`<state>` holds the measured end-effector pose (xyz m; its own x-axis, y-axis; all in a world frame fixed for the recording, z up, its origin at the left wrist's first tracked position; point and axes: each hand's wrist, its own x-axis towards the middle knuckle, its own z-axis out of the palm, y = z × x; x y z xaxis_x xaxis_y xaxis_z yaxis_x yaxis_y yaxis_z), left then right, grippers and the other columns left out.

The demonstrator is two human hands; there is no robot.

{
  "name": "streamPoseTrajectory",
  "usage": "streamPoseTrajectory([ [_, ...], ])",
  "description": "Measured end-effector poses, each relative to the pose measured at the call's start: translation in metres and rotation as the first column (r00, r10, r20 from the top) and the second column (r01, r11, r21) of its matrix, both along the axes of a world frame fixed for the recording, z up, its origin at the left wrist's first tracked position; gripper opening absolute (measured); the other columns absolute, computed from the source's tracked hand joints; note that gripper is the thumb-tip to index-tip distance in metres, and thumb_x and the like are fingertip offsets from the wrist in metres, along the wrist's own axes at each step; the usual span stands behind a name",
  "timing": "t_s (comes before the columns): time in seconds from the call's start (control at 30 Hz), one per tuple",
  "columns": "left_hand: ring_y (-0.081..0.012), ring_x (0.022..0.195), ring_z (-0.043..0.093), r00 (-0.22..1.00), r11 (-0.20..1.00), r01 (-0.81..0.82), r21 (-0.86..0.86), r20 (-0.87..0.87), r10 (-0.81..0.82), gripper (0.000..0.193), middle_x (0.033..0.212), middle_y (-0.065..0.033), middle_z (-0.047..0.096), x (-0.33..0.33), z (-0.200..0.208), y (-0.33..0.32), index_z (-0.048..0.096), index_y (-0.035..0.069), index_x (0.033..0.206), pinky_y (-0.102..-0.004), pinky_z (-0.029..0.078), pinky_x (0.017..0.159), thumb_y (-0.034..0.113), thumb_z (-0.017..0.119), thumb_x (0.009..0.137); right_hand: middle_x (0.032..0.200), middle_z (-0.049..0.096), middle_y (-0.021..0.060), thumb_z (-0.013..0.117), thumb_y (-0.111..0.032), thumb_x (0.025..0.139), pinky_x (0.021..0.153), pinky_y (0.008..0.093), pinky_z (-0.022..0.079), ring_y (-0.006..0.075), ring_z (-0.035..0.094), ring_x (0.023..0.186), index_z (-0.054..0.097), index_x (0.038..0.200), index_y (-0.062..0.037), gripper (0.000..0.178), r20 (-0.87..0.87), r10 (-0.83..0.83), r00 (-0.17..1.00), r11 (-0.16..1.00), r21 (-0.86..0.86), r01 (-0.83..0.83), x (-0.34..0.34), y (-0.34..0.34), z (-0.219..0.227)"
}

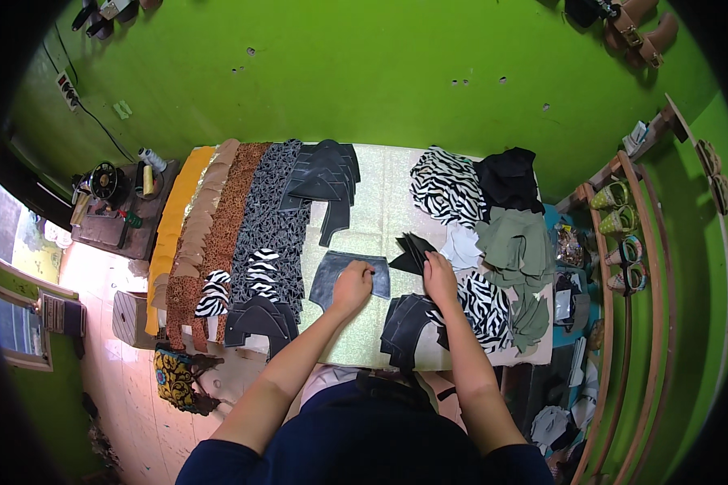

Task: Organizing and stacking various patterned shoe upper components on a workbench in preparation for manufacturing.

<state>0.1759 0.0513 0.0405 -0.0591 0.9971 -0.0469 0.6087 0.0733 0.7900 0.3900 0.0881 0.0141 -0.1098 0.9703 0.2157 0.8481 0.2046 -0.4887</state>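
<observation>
My left hand (354, 286) is closed, its fingers curled and the thumb side pressed together, on top of a dark grey cut piece (325, 278) lying flat on the table. Whatever is in its fingers, if anything, is too small to make out. To its right, my right hand (441, 283) grips a bunch of black cut pieces (412, 252), their pointed ends fanned out to the left. Close below that hand lies a stack of dark cut pieces (403, 327). Another dark stack (259, 322) sits left of my left forearm.
Rows of mustard (170, 234), tan, leopard-print and grey-patterned pieces cover the table's left side. Black pieces (328, 174) lie at the back. Zebra-print (447, 184), black and olive pieces (514, 242) fill the right. A sewing machine (109, 194) stands left; a shoe rack (623, 242) stands right.
</observation>
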Motion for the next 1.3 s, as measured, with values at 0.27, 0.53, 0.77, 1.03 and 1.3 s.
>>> streamPoseTrajectory([
  [0.27,-0.0144,0.082,0.058,0.592,0.895,0.164,-0.415,0.767,0.246,0.042,0.096,-0.0067,0.060,0.011,0.009,0.023,0.051,0.000,0.110,-0.0283,0.049,0.074,0.037,0.042,0.092,0.110,0.055,0.0127,0.050,-0.009,0.076,0.087,0.0387,0.042,0.0287,0.050,0.106,0.056,0.107,-0.0050,0.032,0.254,0.180,0.950,0.876,0.397,-0.272,-0.021,-0.001,0.043],
  [0.53,-0.0130,0.077,0.060,0.594,0.892,0.040,-0.451,0.729,0.342,0.023,0.089,-0.0104,0.060,-0.041,0.001,0.018,0.052,-0.004,0.104,-0.0217,0.051,0.070,0.012,0.052,0.089,0.112,0.048,0.0179,0.059,-0.021,0.081,0.087,0.0367,0.040,0.0345,0.048,0.103,0.050,0.116,-0.0072,0.039,-0.258,0.132,0.957,0.988,0.118,-0.104,-0.072,-0.003,0.024],
  [0.77,-0.0197,0.066,0.062,0.966,0.967,-0.131,-0.218,0.191,0.174,0.024,0.068,-0.0135,0.062,-0.077,-0.023,0.006,0.059,-0.005,0.084,-0.0334,0.047,0.055,0.019,0.062,0.080,0.081,0.053,0.0115,0.063,-0.009,0.075,0.067,0.0379,0.044,0.0284,0.054,0.073,0.054,0.102,-0.0033,0.028,-0.428,-0.029,0.904,0.964,-0.250,-0.087,-0.103,0.002,-0.007],
  [1.03,-0.0344,0.078,0.059,0.974,0.988,-0.118,-0.097,-0.207,0.096,0.032,0.082,-0.0206,0.060,-0.082,-0.034,0.004,0.059,-0.002,0.083,-0.0399,0.046,0.069,0.028,0.065,0.075,0.090,0.052,0.0139,0.058,-0.007,0.079,0.070,0.0371,0.045,0.0291,0.056,0.080,0.056,0.096,-0.0055,0.018,-0.235,-0.043,0.971,0.991,-0.132,0.012,-0.124,-0.015,-0.014],
  [1.3,-0.0320,0.095,0.050,0.923,0.992,-0.118,0.039,-0.365,0.124,0.048,0.103,-0.0148,0.049,-0.080,-0.029,0.001,0.047,0.003,0.110,-0.0374,0.044,0.081,0.020,0.070,0.071,0.099,0.049,0.0122,0.062,-0.015,0.076,0.078,0.0396,0.041,0.0295,0.049,0.096,0.053,0.107,-0.0073,0.034,0.130,-0.099,0.987,0.995,0.009,0.098,-0.134,-0.030,-0.009],
])
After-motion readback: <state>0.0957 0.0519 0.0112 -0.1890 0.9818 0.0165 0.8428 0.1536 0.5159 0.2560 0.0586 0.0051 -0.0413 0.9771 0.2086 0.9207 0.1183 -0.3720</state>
